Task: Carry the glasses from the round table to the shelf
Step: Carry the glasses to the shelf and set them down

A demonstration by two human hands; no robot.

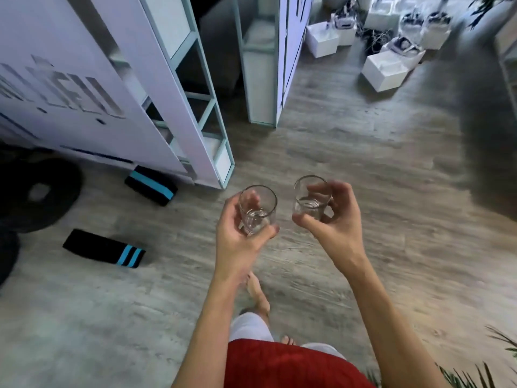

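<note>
Two loads taken in one trip, one per grip. Left glass [258, 210] wrapped by left grip [240, 233], fingers and thumb curled round lower wall; right glass [310, 197] clasped likewise by right grip [333, 219]. Both held upright, rims up, high over floor [377, 177], slightly apart, likely so clinking is avoided. Round desk not seen. White shelf [201, 88] ahead-left, judged destination; nothing set down yet.

glasses [258, 210]: clear glossy glass; floor [363, 191]: matt grey wood-grain; shelf [195, 93]: smooth white painted frame
</note>
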